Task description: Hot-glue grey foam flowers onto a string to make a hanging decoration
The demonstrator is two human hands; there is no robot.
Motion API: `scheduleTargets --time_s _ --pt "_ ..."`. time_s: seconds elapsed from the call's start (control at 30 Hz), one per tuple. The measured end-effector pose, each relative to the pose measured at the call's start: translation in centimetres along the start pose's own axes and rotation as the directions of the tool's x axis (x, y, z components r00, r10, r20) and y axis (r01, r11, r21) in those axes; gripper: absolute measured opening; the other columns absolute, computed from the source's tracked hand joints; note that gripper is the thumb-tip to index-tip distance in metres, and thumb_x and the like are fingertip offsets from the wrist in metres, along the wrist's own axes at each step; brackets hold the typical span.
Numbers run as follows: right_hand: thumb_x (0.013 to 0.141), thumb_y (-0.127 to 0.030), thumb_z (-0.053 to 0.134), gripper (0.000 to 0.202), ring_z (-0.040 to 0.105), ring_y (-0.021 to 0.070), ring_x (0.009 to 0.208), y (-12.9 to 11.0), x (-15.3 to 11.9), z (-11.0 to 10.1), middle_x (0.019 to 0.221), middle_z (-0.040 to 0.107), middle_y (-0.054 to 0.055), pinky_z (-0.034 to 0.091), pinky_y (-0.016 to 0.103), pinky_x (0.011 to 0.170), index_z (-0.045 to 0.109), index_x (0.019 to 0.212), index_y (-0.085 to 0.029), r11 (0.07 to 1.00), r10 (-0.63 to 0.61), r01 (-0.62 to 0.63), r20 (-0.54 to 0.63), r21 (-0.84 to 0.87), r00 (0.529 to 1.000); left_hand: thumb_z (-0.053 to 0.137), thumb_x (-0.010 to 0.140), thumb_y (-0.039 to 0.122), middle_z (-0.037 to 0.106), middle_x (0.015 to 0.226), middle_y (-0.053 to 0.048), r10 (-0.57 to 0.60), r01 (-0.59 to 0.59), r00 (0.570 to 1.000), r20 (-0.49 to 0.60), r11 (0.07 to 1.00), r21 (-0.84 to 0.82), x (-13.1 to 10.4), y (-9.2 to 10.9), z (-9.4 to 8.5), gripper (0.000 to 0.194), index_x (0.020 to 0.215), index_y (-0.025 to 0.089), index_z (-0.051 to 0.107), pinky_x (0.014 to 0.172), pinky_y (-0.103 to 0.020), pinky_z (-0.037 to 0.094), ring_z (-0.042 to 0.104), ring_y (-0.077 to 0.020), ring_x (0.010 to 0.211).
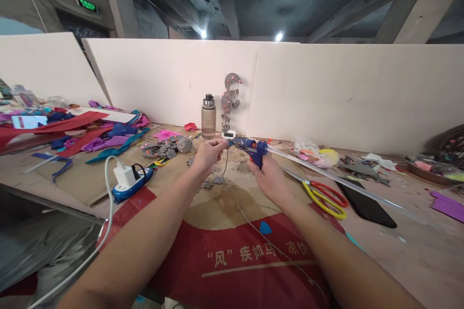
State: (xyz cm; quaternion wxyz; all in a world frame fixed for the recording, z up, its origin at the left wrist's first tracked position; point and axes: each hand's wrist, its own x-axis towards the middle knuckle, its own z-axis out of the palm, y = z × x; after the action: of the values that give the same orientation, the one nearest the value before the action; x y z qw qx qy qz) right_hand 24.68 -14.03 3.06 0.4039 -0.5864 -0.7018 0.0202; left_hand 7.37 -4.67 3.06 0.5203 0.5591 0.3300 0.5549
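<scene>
My right hand is wrapped round the handle of a blue glue gun, with a long clear glue stick running out of its back to the right. The gun's nozzle points left, at the fingertips of my left hand. Those fingers are pinched together at a grey cord, which hangs down and trails across the red printed sheet. Whatever else is in the pinch is too small to make out. Below my hands lie small grey pieces on brown paper.
Behind stand a bottle, a small digital clock and a hanging grey moon ornament. Left are a blue power strip, grey yarn and coloured felt. Right are yellow-and-red-handled scissors and a black phone.
</scene>
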Motion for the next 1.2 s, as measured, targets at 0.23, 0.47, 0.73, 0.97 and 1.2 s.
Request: scheduleTargets --time_s 0.23,0.47,0.73,0.97,1.2 --pt "0.09 -0.03 0.043 0.036 0.059 0.0287 0.1 -0.22 0.02 -0.18 0.112 0.065 0.016 0.045 0.04 0.085 0.054 0.12 -0.012 0.999 0.001 0.0 0.015 -0.052 1.0 0.075 0.059 0.041 0.04 0.051 0.005 0.023 -0.023 0.999 -0.046 1.0 -0.002 -0.09 0.33 0.08 0.032 0.061 0.013 0.061 0.044 -0.021 0.014 0.026 -0.0036 0.045" --pt "0.09 -0.028 0.044 0.035 0.059 0.0292 0.103 -0.46 -0.03 -0.44 0.113 0.065 0.017 0.045 0.04 0.087 0.055 0.119 -0.012 0.998 -0.003 0.004 0.028 -0.055 1.0 0.076 0.059 0.039 0.041 0.054 0.005 0.023 -0.026 0.998 -0.054 0.998 -0.056 0.17 0.18 -0.15 0.031 0.064 0.013 0.061 0.043 -0.019 0.013 0.027 -0.0034 0.046" --pt "0.09 -0.027 0.044 0.038 0.058 0.0294 0.108 -0.84 -0.09 -0.64 0.117 0.065 0.016 0.044 0.042 0.091 0.053 0.123 -0.013 0.999 0.016 -0.015 0.046 -0.038 0.999 0.074 0.064 0.04 0.042 0.054 0.004 0.008 -0.008 1.0 0.006 1.0 -0.006 0.11 -0.13 -0.16 0.03 0.065 0.012 0.063 0.043 -0.02 0.014 0.027 -0.0034 0.045" --pt "0.091 -0.029 0.043 0.038 0.057 0.0293 0.11 -0.89 -0.11 -0.65 0.118 0.064 0.017 0.044 0.041 0.093 0.054 0.124 -0.013 0.999 0.008 -0.006 0.053 -0.045 0.999 0.074 0.065 0.039 0.041 0.051 0.004 0.011 -0.011 1.0 0.012 1.0 0.008 0.27 -0.23 -0.22 0.029 0.062 0.013 0.061 0.043 -0.02 0.015 0.026 -0.0033 0.044" --pt "0.091 -0.03 0.044 0.038 0.059 0.0281 0.105 -0.53 -0.17 -0.52 0.116 0.065 0.016 0.045 0.04 0.089 0.052 0.123 -0.013 0.998 0.012 -0.01 0.041 -0.058 0.999 0.075 0.062 0.036 0.042 0.051 0.004 0.008 -0.009 0.999 -0.035 1.0 -0.03 0.04 0.51 -0.12 0.028 0.061 0.013 0.059 0.043 -0.019 0.014 0.026 -0.0034 0.044"
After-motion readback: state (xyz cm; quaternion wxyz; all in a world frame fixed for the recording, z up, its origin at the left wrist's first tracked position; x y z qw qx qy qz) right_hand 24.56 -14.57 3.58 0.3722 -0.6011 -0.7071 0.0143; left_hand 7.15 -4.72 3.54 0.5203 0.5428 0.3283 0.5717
